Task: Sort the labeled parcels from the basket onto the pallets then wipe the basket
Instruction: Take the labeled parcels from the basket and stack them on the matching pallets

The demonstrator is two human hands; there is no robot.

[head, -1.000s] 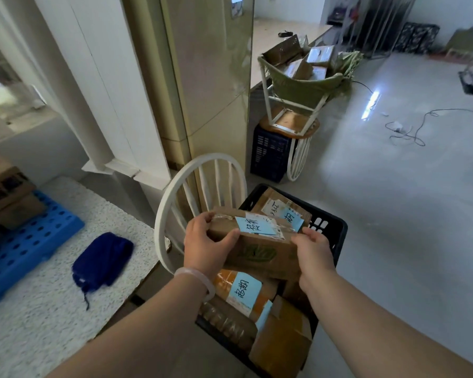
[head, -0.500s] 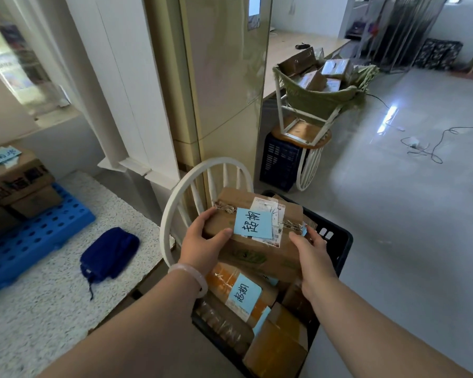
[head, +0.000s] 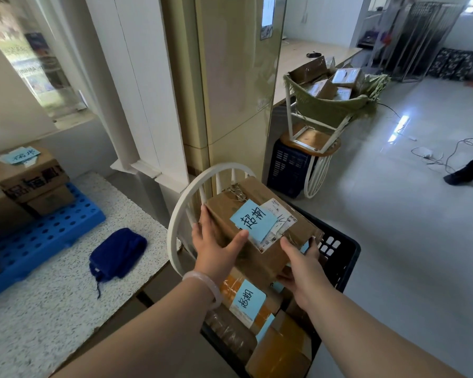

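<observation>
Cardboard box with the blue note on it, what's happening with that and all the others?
A person holds the parcel with the left hand and right hand gripping its ends, just above a black basket that has more labelled parcels in it. On the counter to the left, a blue pallet already carries a few boxes; a dark blue cloth lies nearby.

Interior with a glossy pale grey floor [head: 393, 255]; a bright streak of reflected light [head: 399, 126] and loose white cables [head: 432, 155] lie at right. Centre: tall beige gloss-fronted cabinet [head: 238, 77] beside a white panelled pillar [head: 137, 77]. Left: window [head: 36, 64] above a speckled white stone ledge [head: 52, 301]. Rear: long pale wooden counter [head: 298, 60]; before it, a white-framed chair with green fabric seat [head: 325, 110] rests on a round wooden stool top [head: 311, 140]. Foreground: white round-backed spindle chair [head: 175, 222].
</observation>
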